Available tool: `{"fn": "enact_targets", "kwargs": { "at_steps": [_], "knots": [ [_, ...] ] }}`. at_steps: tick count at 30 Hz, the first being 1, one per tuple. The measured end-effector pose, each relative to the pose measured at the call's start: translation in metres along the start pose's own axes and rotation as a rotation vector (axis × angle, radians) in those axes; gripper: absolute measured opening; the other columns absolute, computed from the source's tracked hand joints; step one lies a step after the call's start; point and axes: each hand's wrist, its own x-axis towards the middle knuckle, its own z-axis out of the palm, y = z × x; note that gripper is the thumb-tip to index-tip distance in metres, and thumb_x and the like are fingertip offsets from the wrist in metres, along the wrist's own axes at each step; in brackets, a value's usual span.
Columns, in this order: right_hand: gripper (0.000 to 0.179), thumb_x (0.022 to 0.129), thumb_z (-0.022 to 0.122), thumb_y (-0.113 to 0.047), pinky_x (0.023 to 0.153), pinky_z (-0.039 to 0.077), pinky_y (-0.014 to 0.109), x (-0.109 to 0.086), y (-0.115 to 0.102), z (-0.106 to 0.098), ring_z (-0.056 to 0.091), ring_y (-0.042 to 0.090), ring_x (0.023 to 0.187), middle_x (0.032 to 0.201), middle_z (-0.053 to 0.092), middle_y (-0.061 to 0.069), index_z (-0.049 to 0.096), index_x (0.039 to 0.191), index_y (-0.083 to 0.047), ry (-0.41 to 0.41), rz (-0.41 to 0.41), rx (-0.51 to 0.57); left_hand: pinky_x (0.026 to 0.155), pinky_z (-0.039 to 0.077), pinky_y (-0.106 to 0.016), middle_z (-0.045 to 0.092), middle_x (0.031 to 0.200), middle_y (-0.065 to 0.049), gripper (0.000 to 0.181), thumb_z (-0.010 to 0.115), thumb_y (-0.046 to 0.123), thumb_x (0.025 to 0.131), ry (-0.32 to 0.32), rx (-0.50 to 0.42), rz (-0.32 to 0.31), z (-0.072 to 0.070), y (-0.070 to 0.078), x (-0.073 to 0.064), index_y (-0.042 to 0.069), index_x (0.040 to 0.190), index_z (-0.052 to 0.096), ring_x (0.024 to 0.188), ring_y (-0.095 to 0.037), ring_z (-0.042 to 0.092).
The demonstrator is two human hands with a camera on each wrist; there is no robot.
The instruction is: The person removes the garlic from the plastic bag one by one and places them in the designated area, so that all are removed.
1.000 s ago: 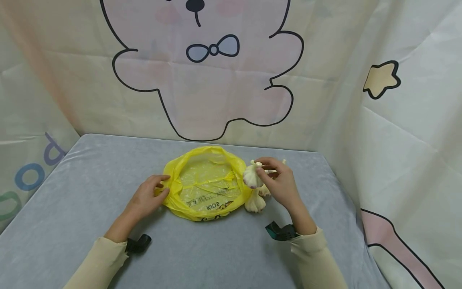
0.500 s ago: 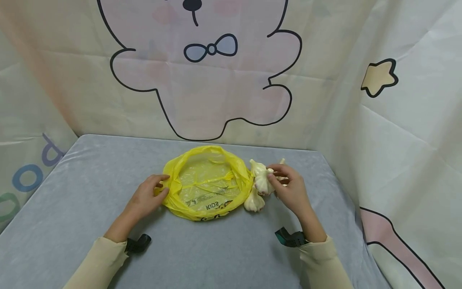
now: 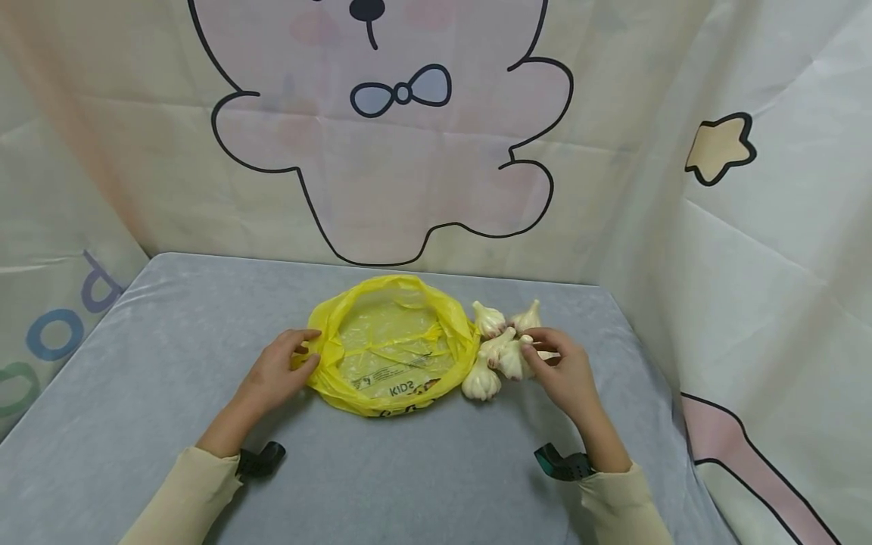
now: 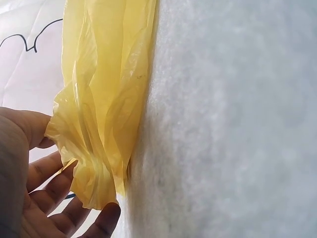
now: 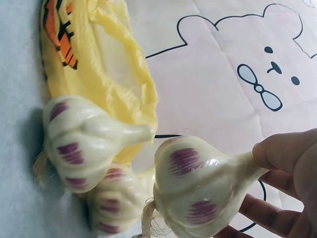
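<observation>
A yellow plastic bag (image 3: 450,318) stands with its mouth open toward me, its inside bare except for printed film showing through. My left hand (image 3: 272,371) holds the bag's left edge, the bunched yellow film (image 4: 94,148) lying between thumb and fingers in the left wrist view. Right of the bag, my right hand (image 3: 567,377) pinches a white garlic bulb (image 5: 190,186) with purple streaks by its stem. Its roots point down and left in the right wrist view. Other garlic bulbs (image 3: 481,382) cluster around it, close against the bag's right side.
A grey cloth-covered table (image 3: 402,484) lies under everything. Behind it hangs a pale curtain (image 3: 627,113) with a cartoon bear, and more printed cloth closes in both sides. Black wrist cameras (image 3: 262,459) sit on both wrists.
My right hand has moved right and slightly toward me, carrying its garlic bulb away from the bag's edge and over the cluster. The left hand and bag have stayed in place.
</observation>
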Motion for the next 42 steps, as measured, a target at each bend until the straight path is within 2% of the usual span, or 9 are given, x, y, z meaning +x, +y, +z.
{"fn": "enact_targets", "kwargs": {
  "at_steps": [3, 5, 14, 20, 27, 42],
  "knots": [
    [0.021, 0.091, 0.066, -0.014, 0.066, 0.053, 0.022, -0.002, 0.006, -0.001, 0.066, 0.028, 0.094, 0.111, 0.068, 0.012, 0.069, 0.109, -0.004, -0.005, 0.002, -0.028, 0.093, 0.049, -0.052, 0.053, 0.133, -0.019, 0.044, 0.057, 0.019, 0.095, 0.003, 0.001, -0.001, 0.000, 0.001, 0.000, 0.002, 0.136, 0.050, 0.113, -0.035, 0.056],
    [0.022, 0.091, 0.067, -0.014, 0.066, 0.053, 0.023, -0.004, 0.010, -0.001, 0.066, 0.028, 0.094, 0.112, 0.068, 0.012, 0.069, 0.109, -0.004, -0.006, 0.006, -0.049, 0.093, 0.049, -0.052, 0.053, 0.133, -0.018, 0.044, 0.057, 0.019, 0.095, 0.004, 0.002, -0.003, -0.001, 0.002, 0.000, 0.003, 0.136, 0.050, 0.113, -0.034, 0.056],
    [0.022, 0.090, 0.068, -0.015, 0.064, 0.054, 0.024, -0.009, 0.023, -0.001, 0.067, 0.029, 0.091, 0.113, 0.068, 0.013, 0.069, 0.110, -0.005, -0.037, -0.012, -0.109, 0.092, 0.050, -0.052, 0.053, 0.133, -0.019, 0.044, 0.057, 0.018, 0.095, 0.008, -0.002, 0.018, -0.003, 0.002, 0.002, 0.002, 0.136, 0.050, 0.112, -0.035, 0.056],
    [0.021, 0.090, 0.067, -0.016, 0.065, 0.054, 0.025, -0.011, 0.029, 0.001, 0.068, 0.029, 0.092, 0.111, 0.068, 0.013, 0.069, 0.110, -0.008, -0.065, 0.018, -0.125, 0.091, 0.050, -0.052, 0.053, 0.132, -0.019, 0.044, 0.058, 0.018, 0.095, 0.014, -0.003, 0.022, -0.002, 0.001, 0.003, 0.001, 0.135, 0.051, 0.112, -0.034, 0.057],
    [0.022, 0.090, 0.068, -0.015, 0.065, 0.054, 0.027, -0.013, 0.033, 0.004, 0.069, 0.029, 0.090, 0.108, 0.067, 0.015, 0.069, 0.109, -0.004, -0.107, 0.043, -0.154, 0.089, 0.051, -0.052, 0.053, 0.132, -0.019, 0.044, 0.057, 0.018, 0.095, 0.016, 0.005, 0.015, -0.002, 0.001, 0.002, 0.002, 0.136, 0.050, 0.111, -0.035, 0.057],
    [0.022, 0.089, 0.068, -0.014, 0.064, 0.052, 0.025, -0.018, 0.038, 0.011, 0.068, 0.027, 0.090, 0.108, 0.067, 0.013, 0.069, 0.110, -0.007, -0.124, 0.063, -0.148, 0.088, 0.051, -0.051, 0.054, 0.130, -0.019, 0.043, 0.057, 0.018, 0.095, 0.018, -0.007, 0.013, -0.002, -0.002, -0.006, 0.004, 0.135, 0.051, 0.109, -0.035, 0.058]
  ]
}}
